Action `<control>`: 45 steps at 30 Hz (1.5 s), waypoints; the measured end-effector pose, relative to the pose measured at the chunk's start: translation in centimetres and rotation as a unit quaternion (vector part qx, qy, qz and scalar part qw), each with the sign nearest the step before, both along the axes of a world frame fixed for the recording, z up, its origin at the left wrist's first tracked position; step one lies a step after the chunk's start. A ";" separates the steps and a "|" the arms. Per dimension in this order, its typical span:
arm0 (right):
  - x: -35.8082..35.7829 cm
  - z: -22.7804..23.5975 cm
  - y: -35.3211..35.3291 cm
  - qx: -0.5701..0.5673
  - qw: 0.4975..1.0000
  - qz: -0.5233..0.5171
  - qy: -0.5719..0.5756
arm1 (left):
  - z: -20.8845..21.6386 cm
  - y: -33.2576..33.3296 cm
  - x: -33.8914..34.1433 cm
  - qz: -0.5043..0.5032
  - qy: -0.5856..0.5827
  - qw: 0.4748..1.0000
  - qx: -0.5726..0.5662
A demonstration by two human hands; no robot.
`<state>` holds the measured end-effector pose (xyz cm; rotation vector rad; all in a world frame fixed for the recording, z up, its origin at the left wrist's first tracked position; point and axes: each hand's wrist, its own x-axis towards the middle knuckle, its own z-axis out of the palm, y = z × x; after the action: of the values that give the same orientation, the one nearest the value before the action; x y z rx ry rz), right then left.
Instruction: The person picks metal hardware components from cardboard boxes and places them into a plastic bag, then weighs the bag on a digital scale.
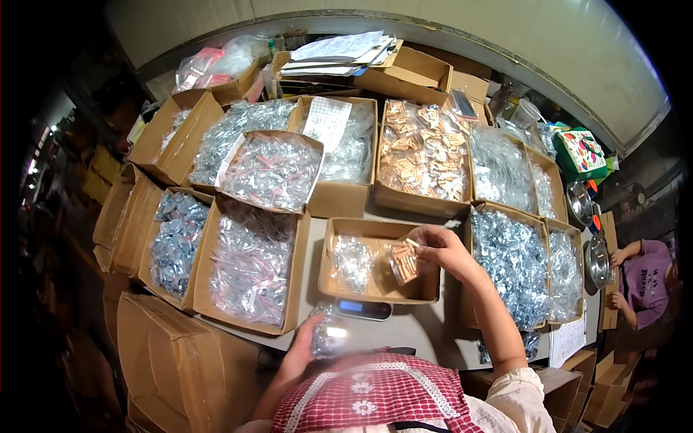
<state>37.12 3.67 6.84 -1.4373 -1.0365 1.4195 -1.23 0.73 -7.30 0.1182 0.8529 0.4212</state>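
Observation:
A shallow cardboard box [346,225] rests on a small digital scale [375,311] in front of me. Over the box's right part, the thumb and fingers of my right hand [444,249] are closed on a clear bag of copper-coloured pins [406,268]. Clear bags with small pale parts [352,263] lie in the box's left part. Below and left of the scale, my left hand [307,340] is wrapped round a shiny clear plastic bag [329,333], close to my red checked apron. The contents of that bag are hard to make out.
Open boxes of bagged parts crowd the table: reddish-silver ones [253,274] left, copper-coloured ones [422,155] behind, bluish metal ones [509,260] right. A smaller filled box [271,169] sits atop others. Papers [336,49] lie at the back. Another person [646,281] is at far right.

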 end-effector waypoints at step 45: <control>-6.7 -2.8 5.9 0.168 0.953 0.063 -0.246 | 0.3 0.0 0.0 -0.017 0.001 1.000 0.019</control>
<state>30.43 9.52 4.09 -1.5186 -1.6227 0.9176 -1.28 0.70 -6.97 0.1692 0.8442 0.4049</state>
